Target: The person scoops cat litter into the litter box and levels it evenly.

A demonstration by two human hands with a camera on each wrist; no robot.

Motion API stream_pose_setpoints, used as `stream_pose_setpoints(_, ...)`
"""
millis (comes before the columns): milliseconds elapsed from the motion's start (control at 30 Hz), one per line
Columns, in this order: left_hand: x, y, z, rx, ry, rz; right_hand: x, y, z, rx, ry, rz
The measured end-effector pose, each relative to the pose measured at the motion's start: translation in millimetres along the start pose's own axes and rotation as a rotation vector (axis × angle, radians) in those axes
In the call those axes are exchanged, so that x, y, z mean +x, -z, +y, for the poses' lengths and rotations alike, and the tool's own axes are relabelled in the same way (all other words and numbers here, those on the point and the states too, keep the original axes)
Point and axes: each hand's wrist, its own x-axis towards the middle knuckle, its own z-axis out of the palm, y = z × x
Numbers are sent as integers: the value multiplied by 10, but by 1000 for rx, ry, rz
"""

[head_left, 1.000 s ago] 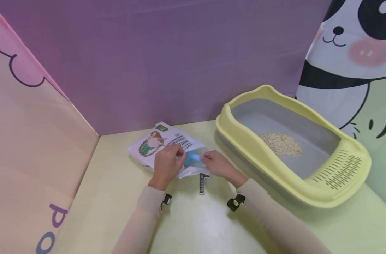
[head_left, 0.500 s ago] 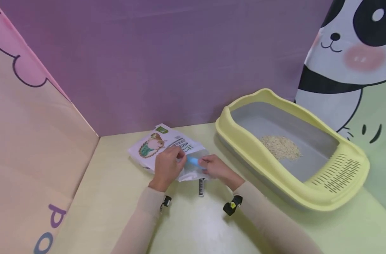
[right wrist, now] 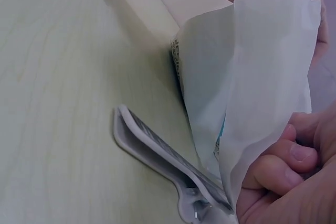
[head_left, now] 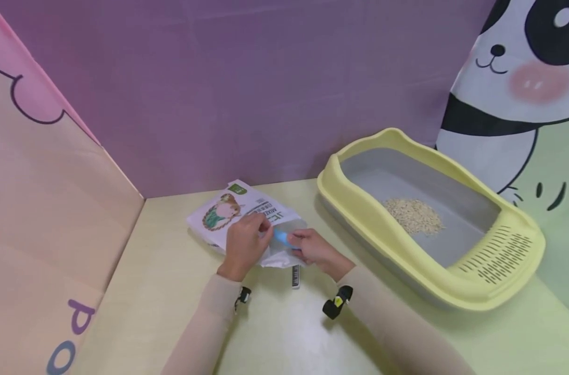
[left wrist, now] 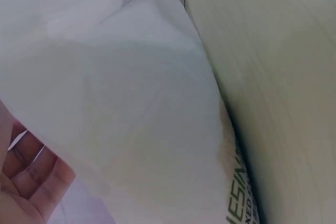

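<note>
In the head view a white printed bag (head_left: 220,208) lies on the table with its mouth toward me. My left hand (head_left: 247,239) pinches the upper edge of the mouth; in the left wrist view the bag's white wall hides part of that hand (left wrist: 37,177). My right hand (head_left: 314,247), at the mouth's right side, grips a light blue, handle-like thing (head_left: 281,238) whose far end is hidden. Its fingers look curled beside the bag's edge in the right wrist view. A grey sealing clip (right wrist: 157,150) lies on the table, partly under the bag (right wrist: 262,66).
A yellow-rimmed grey litter tray (head_left: 359,203) stands to the right, with a pile of pale pellets (head_left: 413,215) on its floor. A purple wall (head_left: 247,94) closes off the back, and a printed panel (head_left: 54,208) stands at the left.
My right hand has shifted slightly left and down, with the blue thing drawn closer to the left hand. The bag covers more of the clip. The left hand keeps its place.
</note>
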Motion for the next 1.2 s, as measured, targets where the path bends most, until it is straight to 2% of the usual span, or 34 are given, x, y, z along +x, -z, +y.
stream_pose_setpoints(267, 7, 3, -25, -4, -8, 9, -1, 37, 14, 88, -11, -94)
stream_pose_setpoints(567, 11, 20, -37, -16, -13, 15, -54, 78, 19, 121, -5, -102)
stream_pose_setpoints(867, 9, 12, -45, -11, -13, 17, -125, 132, 34, 8, 11, -35)
stream_pose_setpoints(1200, 12, 11, -50, -13, -23, 22, -199, 173, 78, 52, -14, 61)
